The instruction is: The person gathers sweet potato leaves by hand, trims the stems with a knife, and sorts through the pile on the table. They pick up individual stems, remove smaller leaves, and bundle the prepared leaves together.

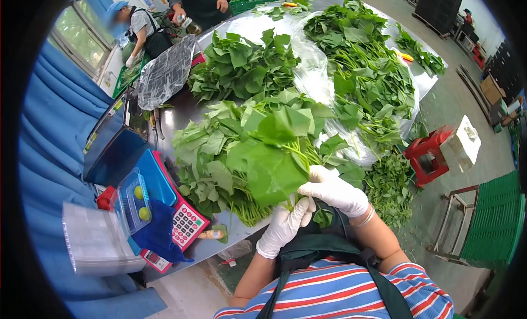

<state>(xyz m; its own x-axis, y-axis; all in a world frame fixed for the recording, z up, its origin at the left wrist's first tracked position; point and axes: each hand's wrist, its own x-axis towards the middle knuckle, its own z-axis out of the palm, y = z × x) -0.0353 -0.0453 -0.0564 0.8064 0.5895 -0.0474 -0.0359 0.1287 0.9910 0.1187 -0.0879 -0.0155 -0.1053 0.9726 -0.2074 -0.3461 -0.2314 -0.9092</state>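
Both of my hands wear white gloves and meet at the near edge of the table. My left hand [284, 225] is closed round the lower stems of a bunch of sweet potato leaves [274, 165], held upright with its broad leaves facing up. My right hand [336, 190] pinches at the stems on the bunch's right side, its fingertips touching those of my left. Part of the stems is hidden behind the fingers. Just beyond lies a heap of the same cut greens [206, 154], its stems toward me. A loose leaf [324, 217] hangs below my right hand.
More leafy piles [241, 63] [373, 72] cover the table, with clear plastic sheeting [313, 66] between them. A pink scale [189, 225] and clear plastic boxes [93, 239] stand left. A red stool [431, 157] is at right. Two people work at the far side.
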